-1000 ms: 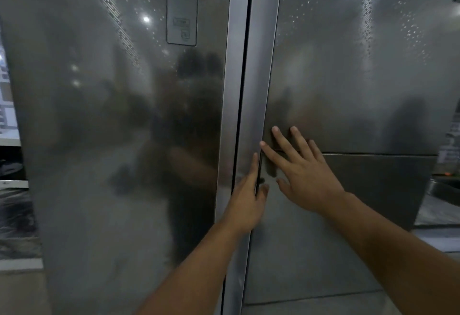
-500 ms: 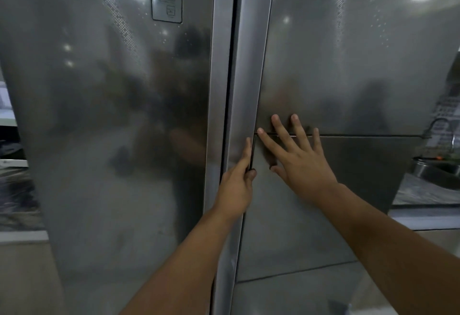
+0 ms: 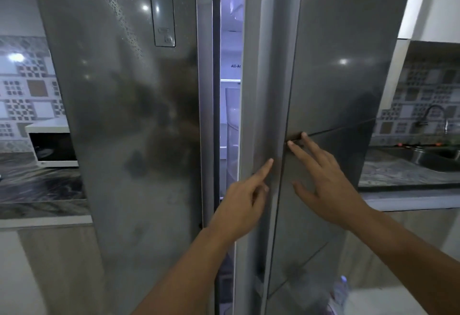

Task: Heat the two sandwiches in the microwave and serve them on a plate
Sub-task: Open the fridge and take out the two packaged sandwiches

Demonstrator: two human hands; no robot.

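A tall steel side-by-side fridge fills the view. Its right door [image 3: 336, 65] stands slightly ajar, and a lit white strip of the interior [image 3: 230, 105] shows in the gap beside the left door [image 3: 124, 115]. My left hand [image 3: 239, 205] curls round the inner edge of the right door, its index finger stretched along the handle strip. Spread flat on that door's front near the horizontal seam is my right hand [image 3: 323, 177]. A white microwave [image 3: 53, 144] sits on the counter at the far left. No sandwiches or plate are in view.
A dark marbled counter [image 3: 42, 190] runs left of the fridge under patterned wall tiles. On the right is a counter with a steel sink [image 3: 438, 159] and a tap [image 3: 433, 115]. A plastic bottle [image 3: 341, 289] shows at the bottom right.
The right fridge door has swung out from closed to slightly ajar, revealing the lit interior. Both hands stay on that door. The view has pulled back, and the microwave and sink have come into sight.
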